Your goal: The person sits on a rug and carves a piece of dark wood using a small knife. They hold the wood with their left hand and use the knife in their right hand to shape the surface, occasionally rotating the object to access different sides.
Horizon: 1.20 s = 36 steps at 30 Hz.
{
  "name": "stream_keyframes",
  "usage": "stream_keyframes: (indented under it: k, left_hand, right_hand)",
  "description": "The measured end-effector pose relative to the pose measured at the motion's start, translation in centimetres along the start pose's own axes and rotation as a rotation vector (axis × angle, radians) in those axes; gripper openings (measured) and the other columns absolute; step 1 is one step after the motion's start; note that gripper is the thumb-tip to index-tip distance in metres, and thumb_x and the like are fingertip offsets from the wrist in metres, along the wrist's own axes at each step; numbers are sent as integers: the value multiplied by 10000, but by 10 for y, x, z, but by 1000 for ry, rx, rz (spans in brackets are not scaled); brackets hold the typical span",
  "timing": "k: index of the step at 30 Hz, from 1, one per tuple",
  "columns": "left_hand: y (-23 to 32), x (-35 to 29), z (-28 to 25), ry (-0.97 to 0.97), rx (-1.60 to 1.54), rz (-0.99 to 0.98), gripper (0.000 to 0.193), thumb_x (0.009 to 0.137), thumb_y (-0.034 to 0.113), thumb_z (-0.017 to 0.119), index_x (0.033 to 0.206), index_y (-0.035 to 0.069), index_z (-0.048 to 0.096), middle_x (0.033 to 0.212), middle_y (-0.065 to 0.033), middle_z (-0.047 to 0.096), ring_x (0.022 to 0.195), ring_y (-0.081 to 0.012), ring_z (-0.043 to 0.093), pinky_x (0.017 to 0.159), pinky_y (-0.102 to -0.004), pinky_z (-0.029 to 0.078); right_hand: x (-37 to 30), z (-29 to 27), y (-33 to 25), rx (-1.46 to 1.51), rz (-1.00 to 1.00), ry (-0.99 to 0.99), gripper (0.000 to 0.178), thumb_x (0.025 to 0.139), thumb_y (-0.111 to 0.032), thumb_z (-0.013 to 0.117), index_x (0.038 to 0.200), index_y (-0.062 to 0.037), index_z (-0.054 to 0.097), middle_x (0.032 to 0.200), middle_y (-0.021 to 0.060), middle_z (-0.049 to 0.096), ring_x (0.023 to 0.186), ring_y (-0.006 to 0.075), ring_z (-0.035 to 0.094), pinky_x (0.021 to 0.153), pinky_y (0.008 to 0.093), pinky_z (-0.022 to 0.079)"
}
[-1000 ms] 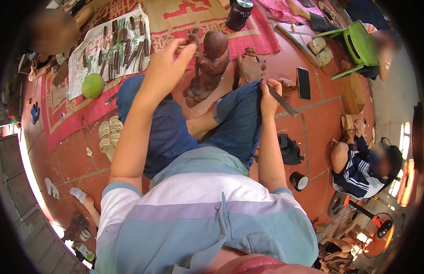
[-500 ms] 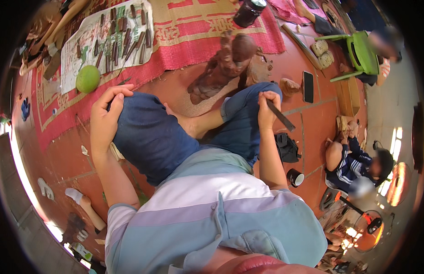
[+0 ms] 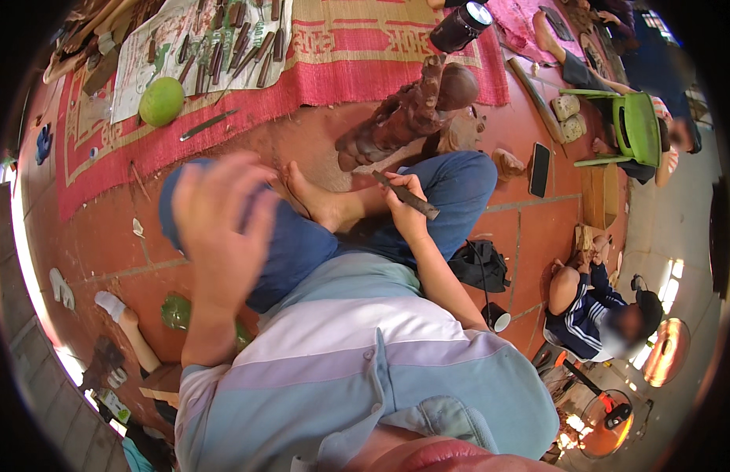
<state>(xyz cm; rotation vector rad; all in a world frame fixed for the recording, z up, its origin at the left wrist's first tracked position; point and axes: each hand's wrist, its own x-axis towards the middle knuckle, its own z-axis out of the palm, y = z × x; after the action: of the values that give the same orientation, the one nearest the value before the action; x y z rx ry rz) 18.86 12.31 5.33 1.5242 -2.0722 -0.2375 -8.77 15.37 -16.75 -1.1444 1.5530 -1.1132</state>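
My right hand (image 3: 407, 206) is closed round a dark, flat, bar-shaped tool (image 3: 418, 201), held over my lap beside my right thigh. What kind of tool it is, I cannot make out. Blurred by motion, my left hand (image 3: 223, 216) hovers above my left knee with its fingers apart and nothing visible in them. Just beyond my bare foot, a reddish-brown carved wooden figure (image 3: 408, 110) lies tilted on the tiles. A slim dark blade-like tool (image 3: 209, 125) rests by the mat's near edge, past my left knee.
Several carving tools (image 3: 240, 49) lie on a printed sheet on the red patterned mat (image 3: 333, 88), near a green round fruit (image 3: 161, 101). A dark jar (image 3: 460, 28) stands behind the figure. To the right are a phone (image 3: 539, 169), a green chair (image 3: 639, 130) and a seated person (image 3: 597, 307).
My left hand has come up off my left knee, its fingers spreading. My right hand has moved inward from the right knee, bringing the bar-shaped tool over my lap. The view has shifted slightly.
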Motion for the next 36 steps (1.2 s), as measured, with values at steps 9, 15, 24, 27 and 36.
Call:
stream_keyframes:
  k: [9,15,24,27,36]
  left_hand:
    - [19,-18,236,-645,21,-322,680,825,225,569,1391,-40,300,1494,-208,204,1379,-394,183,1081,-513,244]
    - [-18,17,339,-625,118,-101,774,806,169,517,1457,1,135,1539,-174,27,1414,-373,75,1104,-539,175]
    - [-8,-61,314,-731,0,145,628,803,75,506,1397,23,311,1487,-154,219,1336,-326,295,1057,-482,299]
    - [-13,-49,299,-866,-311,-152,465,800,65,495,1263,33,520,1253,-172,516,1164,-330,507,960,-427,417]
    - [6,-29,238,-90,-347,-10,280,776,125,656,1054,107,672,1009,-69,645,1011,-279,549,885,-375,438]
  right_hand:
    - [10,-64,-46,246,-40,377,108,865,-50,630,837,40,577,1055,146,611,775,141,630,700,264,555]
    - [14,-125,-40,238,-129,508,125,890,-76,605,838,14,536,898,102,592,789,160,636,710,298,572]
    - [2,-103,-47,358,-176,465,85,915,-53,548,907,27,521,1036,160,590,934,220,637,832,349,547]
    - [-7,-87,-55,203,-263,334,42,908,-14,541,913,26,529,1057,159,591,938,214,634,835,345,543]
    - [16,-34,-19,30,134,-159,86,805,-61,691,821,-19,618,811,1,587,736,62,552,669,201,442]
